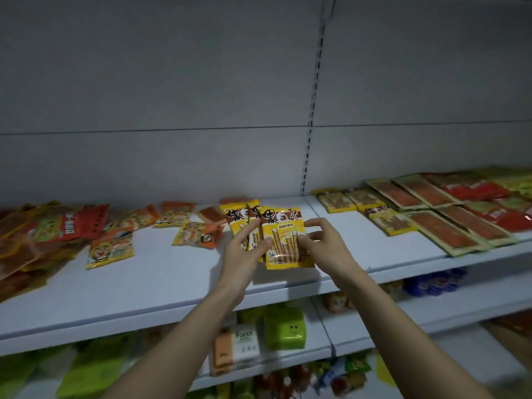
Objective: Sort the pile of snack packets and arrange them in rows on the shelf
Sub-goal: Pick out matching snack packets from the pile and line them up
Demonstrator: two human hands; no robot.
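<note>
Both hands hold a fanned bunch of yellow-and-brown wafer-roll snack packets over the white metal shelf: left hand pinching the left edge, right hand gripping the right. Matching packets lie in rows further right.

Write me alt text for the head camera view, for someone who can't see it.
Both hands, left hand and right hand, hold yellow wafer-roll packets over a white shelf. A jumbled snack pile lies left; neat packet rows lie right.
</note>
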